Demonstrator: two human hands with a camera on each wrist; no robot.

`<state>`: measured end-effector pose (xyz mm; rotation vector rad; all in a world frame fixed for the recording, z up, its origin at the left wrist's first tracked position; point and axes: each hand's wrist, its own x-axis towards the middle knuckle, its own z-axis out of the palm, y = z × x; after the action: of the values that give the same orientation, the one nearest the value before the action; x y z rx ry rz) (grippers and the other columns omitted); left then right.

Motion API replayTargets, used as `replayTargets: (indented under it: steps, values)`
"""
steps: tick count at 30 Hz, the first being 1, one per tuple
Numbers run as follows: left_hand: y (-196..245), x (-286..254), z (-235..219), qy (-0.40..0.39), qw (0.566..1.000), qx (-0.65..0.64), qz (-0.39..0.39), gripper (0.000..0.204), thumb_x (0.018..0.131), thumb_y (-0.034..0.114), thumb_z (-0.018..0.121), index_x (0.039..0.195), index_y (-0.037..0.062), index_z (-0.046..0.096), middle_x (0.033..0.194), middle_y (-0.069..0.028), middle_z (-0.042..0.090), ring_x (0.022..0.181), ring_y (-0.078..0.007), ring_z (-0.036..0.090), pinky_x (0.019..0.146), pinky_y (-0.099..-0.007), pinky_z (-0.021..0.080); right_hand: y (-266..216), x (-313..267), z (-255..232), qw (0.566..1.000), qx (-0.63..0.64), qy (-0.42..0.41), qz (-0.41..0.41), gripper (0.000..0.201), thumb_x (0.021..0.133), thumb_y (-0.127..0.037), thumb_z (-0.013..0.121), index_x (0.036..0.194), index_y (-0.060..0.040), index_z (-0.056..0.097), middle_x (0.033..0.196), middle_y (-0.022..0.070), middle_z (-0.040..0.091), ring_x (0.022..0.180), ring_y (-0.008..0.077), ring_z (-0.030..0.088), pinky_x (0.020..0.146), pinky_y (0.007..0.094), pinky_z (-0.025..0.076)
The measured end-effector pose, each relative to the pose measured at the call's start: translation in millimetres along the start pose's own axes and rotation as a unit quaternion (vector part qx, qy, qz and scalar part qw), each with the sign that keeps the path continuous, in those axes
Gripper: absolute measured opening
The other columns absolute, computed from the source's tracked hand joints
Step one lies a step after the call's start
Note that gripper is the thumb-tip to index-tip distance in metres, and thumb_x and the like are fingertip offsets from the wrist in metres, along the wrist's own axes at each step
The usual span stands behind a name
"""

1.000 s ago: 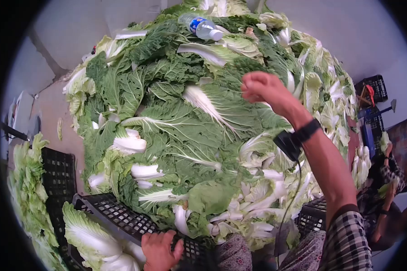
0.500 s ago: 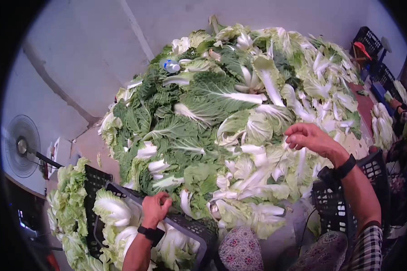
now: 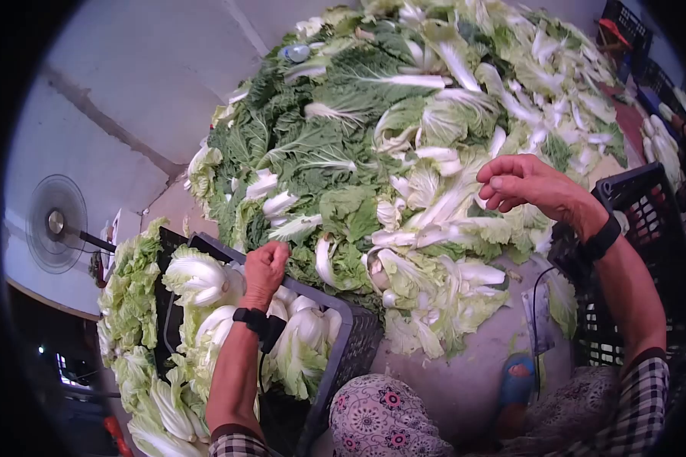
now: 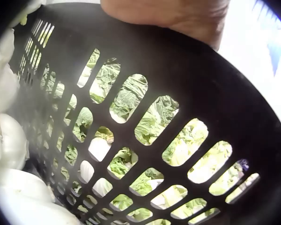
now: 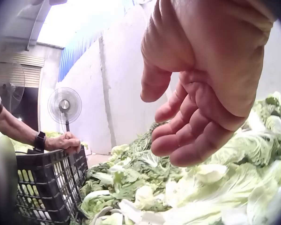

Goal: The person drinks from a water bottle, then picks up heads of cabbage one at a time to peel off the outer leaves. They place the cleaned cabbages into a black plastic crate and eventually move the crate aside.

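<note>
My left hand [image 3: 265,270] grips the rim of a black plastic crate [image 3: 358,343], fingers curled over its edge. Seen from the left wrist, the slotted crate wall [image 4: 192,84] fills most of the view, with part of the hand [image 4: 168,14] on top of the rim. Whole napa cabbages [image 3: 305,339] lie inside this crate. Over the near right part of a heap of loose cabbage leaves [image 3: 343,206], my right hand [image 3: 522,183] hangs with loosely bent fingers and holds nothing. The right wrist view shows its palm side [image 5: 201,93] above the leaves.
A second black crate [image 3: 640,206] stands at my right. More cabbages [image 3: 141,312] are stacked left of the held crate. A standing fan [image 3: 56,222] is by the wall at far left. A foot in a blue slipper [image 3: 517,381] rests on the floor below.
My right hand has drawn back from over the middle of the heap toward the near right. The left hand stays at the crate rim, now gripping it; the head view has shifted.
</note>
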<state>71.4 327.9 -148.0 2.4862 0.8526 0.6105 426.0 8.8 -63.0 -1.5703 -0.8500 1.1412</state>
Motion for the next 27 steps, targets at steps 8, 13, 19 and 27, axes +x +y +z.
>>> replayTargets:
  steps: [8, 13, 19, 27]
  values:
    - [10, -49, -122, 0.046, 0.995, 0.082, 0.036, 0.034, 0.073, 0.014, 0.067, 0.105, 0.0055, 0.059, 0.108, -0.0153, 0.060, 0.105, -0.0320, 0.055, 0.092, -0.0370, 0.043, -67, -53, 19, 0.982, -0.138, 0.063, -0.115, 0.036, 0.085, -0.026, 0.056, 0.111, -0.0004, 0.055, 0.098, 0.0053, 0.060, 0.083, 0.0118, 0.058, 0.072, 0.0257, 0.047]
    - [14, -183, -211, 0.028, 0.984, 0.114, -0.133, 0.033, 0.081, 0.022, 0.062, 0.107, 0.0008, 0.060, 0.101, -0.0140, 0.065, 0.093, -0.0258, 0.062, 0.083, -0.0345, 0.047, -89, -90, 10, 0.944, -0.253, 0.127, -0.166, 0.035, 0.087, -0.027, 0.055, 0.113, -0.0037, 0.055, 0.099, 0.0031, 0.059, 0.088, 0.0106, 0.055, 0.075, 0.0246, 0.042]
    - [-16, -328, -211, 0.051, 0.971, 0.038, -0.231, 0.031, 0.081, 0.020, 0.063, 0.104, 0.0003, 0.058, 0.094, -0.0112, 0.066, 0.080, -0.0202, 0.063, 0.073, -0.0305, 0.050, -120, -171, -3, 0.899, -0.322, 0.230, -0.188, 0.047, 0.088, -0.032, 0.055, 0.123, -0.0002, 0.048, 0.118, 0.0092, 0.053, 0.107, 0.0165, 0.051, 0.092, 0.0309, 0.039]
    - [-19, -196, -163, 0.069, 0.971, 0.199, -0.113, 0.063, 0.075, 0.047, 0.065, 0.118, 0.0034, 0.052, 0.114, -0.0160, 0.057, 0.105, -0.0335, 0.054, 0.088, -0.0445, 0.043, -163, -222, 105, 0.826, -0.430, 0.125, -0.341, 0.037, 0.085, -0.009, 0.057, 0.121, -0.0025, 0.051, 0.115, 0.0111, 0.056, 0.109, 0.0194, 0.052, 0.094, 0.0319, 0.042]
